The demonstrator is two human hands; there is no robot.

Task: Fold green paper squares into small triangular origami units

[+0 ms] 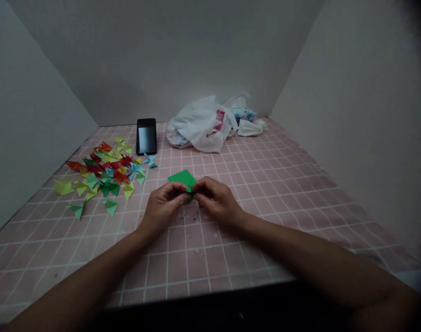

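A green sheet of folding paper (183,178) is between my hands, over the middle of the table. Its flat upper corner points away from me, and its near edge is partly hidden by my fingers. My left hand (167,198) pinches the paper between thumb and forefinger. From the other side, my right hand (215,198) pinches it too, the fingertips of both hands almost touching. A small green part shows below the thumbs. To the left lies a spread of small folded paper pieces (110,186) in red, orange, yellow, green and light blue.
A black phone (146,137) leans upright behind the folded pieces. White plastic bags (203,122) with red print lie crumpled at the back. A pink tablecloth (266,184) with a white grid covers the table, and pale walls (196,50) close in the back and both sides.
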